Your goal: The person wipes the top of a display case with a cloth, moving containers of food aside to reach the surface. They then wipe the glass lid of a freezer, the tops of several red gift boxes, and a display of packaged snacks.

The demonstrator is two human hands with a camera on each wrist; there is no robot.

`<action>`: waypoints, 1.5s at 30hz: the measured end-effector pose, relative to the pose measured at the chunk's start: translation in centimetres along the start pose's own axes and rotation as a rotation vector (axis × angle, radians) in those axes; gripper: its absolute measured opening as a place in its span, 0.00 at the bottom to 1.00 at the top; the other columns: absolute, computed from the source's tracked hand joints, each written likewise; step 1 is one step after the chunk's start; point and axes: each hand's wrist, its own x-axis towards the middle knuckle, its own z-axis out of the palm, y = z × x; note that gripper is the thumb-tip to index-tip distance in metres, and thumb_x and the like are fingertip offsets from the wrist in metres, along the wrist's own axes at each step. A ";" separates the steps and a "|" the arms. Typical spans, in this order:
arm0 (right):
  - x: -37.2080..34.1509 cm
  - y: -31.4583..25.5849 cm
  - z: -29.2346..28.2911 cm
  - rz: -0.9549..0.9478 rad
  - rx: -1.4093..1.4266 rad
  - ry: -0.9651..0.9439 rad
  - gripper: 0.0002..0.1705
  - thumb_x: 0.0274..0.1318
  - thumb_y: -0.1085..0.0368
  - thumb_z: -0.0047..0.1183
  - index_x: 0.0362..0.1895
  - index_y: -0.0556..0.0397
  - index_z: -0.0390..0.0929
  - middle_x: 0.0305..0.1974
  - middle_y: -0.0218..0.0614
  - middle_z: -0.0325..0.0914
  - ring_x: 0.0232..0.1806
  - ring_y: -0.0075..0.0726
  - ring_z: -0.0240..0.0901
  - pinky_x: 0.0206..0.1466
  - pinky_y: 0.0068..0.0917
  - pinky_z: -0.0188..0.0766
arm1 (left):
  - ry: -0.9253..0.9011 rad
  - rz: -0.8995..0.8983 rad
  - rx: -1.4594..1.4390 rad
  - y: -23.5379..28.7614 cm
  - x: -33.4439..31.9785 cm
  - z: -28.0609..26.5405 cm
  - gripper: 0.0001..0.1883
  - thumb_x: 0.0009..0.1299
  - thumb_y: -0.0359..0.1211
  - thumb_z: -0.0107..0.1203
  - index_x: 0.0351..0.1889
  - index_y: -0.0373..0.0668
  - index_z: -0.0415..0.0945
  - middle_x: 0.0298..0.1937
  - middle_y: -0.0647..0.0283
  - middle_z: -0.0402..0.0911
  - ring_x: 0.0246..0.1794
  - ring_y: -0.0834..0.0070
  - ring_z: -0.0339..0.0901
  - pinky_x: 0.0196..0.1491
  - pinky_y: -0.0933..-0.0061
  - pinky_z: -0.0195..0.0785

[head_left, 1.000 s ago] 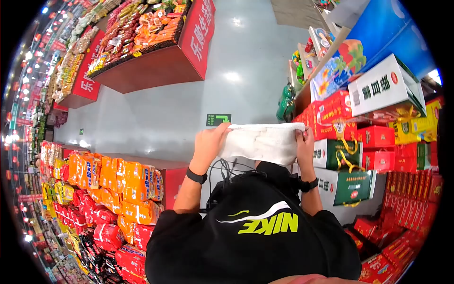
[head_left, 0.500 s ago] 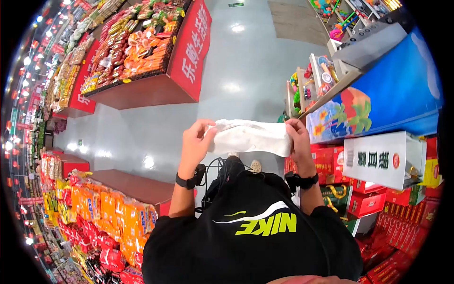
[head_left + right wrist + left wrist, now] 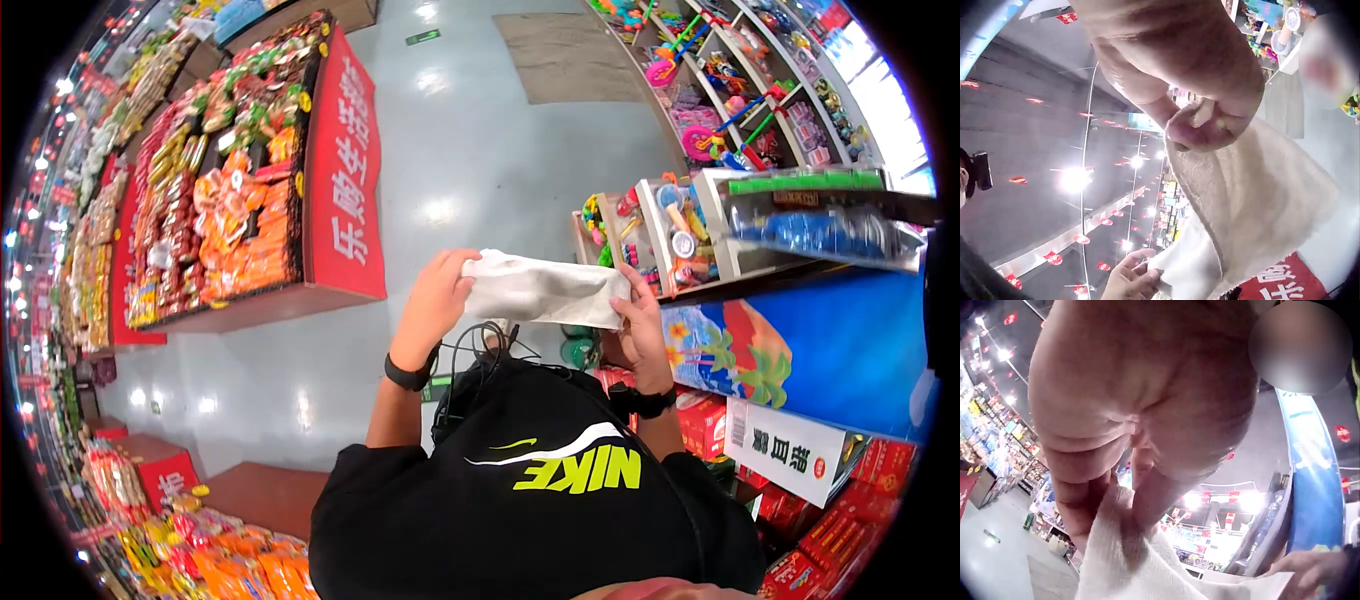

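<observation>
A white cloth, looking like a folded towel, is stretched between the two hands in front of the black shirt. My left hand pinches its left end; in the left wrist view the thumb and fingers close over the folded fabric. At the other end my right hand grips the edge, with the thumb on top. Seen from the right wrist, the cloth hangs from the curled fingers and its textured side shows.
A produce stand with a red skirt stands ahead to the left. Toy shelves and a blue printed panel are on the right, above red gift boxes. Bagged goods lie at the lower left. Grey floor runs between.
The view has turned and moved along the aisle, bringing more toy shelves in. The cloth stays held by both hands, now slanting down to the right, with the right hand a little lower.
</observation>
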 end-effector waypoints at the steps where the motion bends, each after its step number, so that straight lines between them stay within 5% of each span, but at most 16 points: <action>1: 1.6 -0.8 0.8 -0.053 -0.014 0.035 0.38 0.57 0.85 0.53 0.73 0.59 0.64 0.65 0.42 0.73 0.62 0.34 0.74 0.66 0.31 0.72 | 0.013 0.064 0.038 -1.0 2.5 -0.1 0.18 0.66 0.21 0.61 0.54 0.41 0.78 0.41 0.54 0.79 0.32 0.63 0.77 0.39 0.65 0.71; 5: 6.7 -2.8 3.3 -0.132 -0.031 0.068 0.35 0.60 0.82 0.52 0.73 0.60 0.65 0.63 0.41 0.75 0.63 0.34 0.73 0.68 0.30 0.68 | -0.033 0.065 0.020 -3.3 11.3 -1.0 0.14 0.67 0.23 0.60 0.51 0.41 0.79 0.42 0.53 0.80 0.33 0.58 0.78 0.40 0.62 0.71; 7: 9.8 -2.1 2.7 -0.147 0.007 0.110 0.27 0.62 0.81 0.53 0.66 0.61 0.73 0.57 0.39 0.80 0.57 0.30 0.76 0.61 0.26 0.72 | -0.112 0.093 0.239 -2.9 14.9 -2.0 0.11 0.68 0.25 0.60 0.49 0.42 0.80 0.41 0.54 0.81 0.32 0.57 0.79 0.39 0.62 0.72; 10: 14.5 -0.5 3.1 -0.104 0.016 0.182 0.14 0.63 0.78 0.55 0.53 0.61 0.82 0.45 0.32 0.84 0.40 0.21 0.79 0.43 0.16 0.73 | -0.127 0.062 0.142 -4.5 18.4 -2.4 0.07 0.70 0.27 0.60 0.45 0.42 0.82 0.37 0.55 0.81 0.29 0.58 0.78 0.35 0.64 0.71; 15: 22.5 -2.6 6.3 -0.056 0.141 0.158 0.16 0.65 0.76 0.51 0.55 0.62 0.81 0.47 0.36 0.83 0.45 0.27 0.80 0.46 0.22 0.77 | -0.013 0.022 0.009 -8.6 24.5 -2.9 0.05 0.69 0.26 0.62 0.42 0.40 0.83 0.35 0.58 0.82 0.27 0.64 0.77 0.32 0.69 0.69; 18: 28.3 -5.4 8.1 -0.125 0.176 0.027 0.25 0.58 0.78 0.42 0.60 0.64 0.76 0.54 0.44 0.79 0.51 0.38 0.80 0.49 0.34 0.81 | -0.006 0.012 0.016 -10.5 29.5 -3.2 0.07 0.68 0.25 0.62 0.44 0.39 0.83 0.35 0.58 0.81 0.29 0.65 0.77 0.33 0.70 0.70; 19: 30.5 -6.0 8.0 -0.134 0.187 -0.012 0.28 0.55 0.79 0.41 0.62 0.66 0.74 0.57 0.46 0.79 0.56 0.41 0.80 0.57 0.39 0.80 | -0.015 0.002 0.012 -10.7 31.2 -3.3 0.08 0.69 0.25 0.62 0.46 0.39 0.83 0.37 0.58 0.80 0.31 0.63 0.78 0.34 0.69 0.70; 21: 34.7 -7.7 8.8 -0.141 0.215 -0.026 0.29 0.53 0.80 0.41 0.61 0.65 0.75 0.56 0.45 0.78 0.52 0.41 0.81 0.48 0.39 0.85 | -0.004 0.015 0.029 -10.9 35.0 -3.7 0.09 0.69 0.24 0.61 0.47 0.39 0.83 0.37 0.58 0.81 0.31 0.65 0.78 0.34 0.69 0.70; 30: 55.8 -14.2 14.2 -0.181 0.134 -0.113 0.28 0.54 0.87 0.46 0.61 0.63 0.75 0.58 0.42 0.77 0.50 0.38 0.81 0.45 0.35 0.85 | 0.137 -0.034 -0.046 -17.9 52.8 -4.2 0.07 0.71 0.21 0.58 0.44 0.37 0.84 0.37 0.63 0.79 0.27 0.83 0.69 0.28 0.80 0.58; 35: 63.4 -18.2 17.3 -0.222 0.054 -0.076 0.22 0.60 0.82 0.55 0.59 0.59 0.78 0.57 0.40 0.79 0.49 0.36 0.82 0.39 0.29 0.82 | 0.177 -0.003 -0.226 -20.8 62.5 -3.0 0.06 0.73 0.21 0.58 0.44 0.35 0.85 0.45 0.63 0.79 0.33 0.83 0.73 0.33 0.81 0.65; 40: 72.6 -20.3 17.6 -0.227 -0.021 0.108 0.07 0.63 0.77 0.57 0.44 0.56 0.76 0.41 0.39 0.80 0.31 0.34 0.82 0.33 0.27 0.78 | 0.080 -0.051 -0.475 -24.8 73.8 -1.5 0.11 0.69 0.18 0.60 0.49 0.33 0.84 0.52 0.61 0.77 0.41 0.80 0.78 0.43 0.79 0.73; 45: 81.2 -23.5 20.3 -0.265 -0.093 0.263 0.04 0.70 0.69 0.54 0.43 0.56 0.74 0.33 0.34 0.79 0.29 0.30 0.80 0.28 0.25 0.72 | 0.015 0.070 -0.474 -27.2 86.5 -1.5 0.27 0.60 0.16 0.63 0.60 0.36 0.80 0.59 0.59 0.74 0.47 0.76 0.75 0.50 0.75 0.74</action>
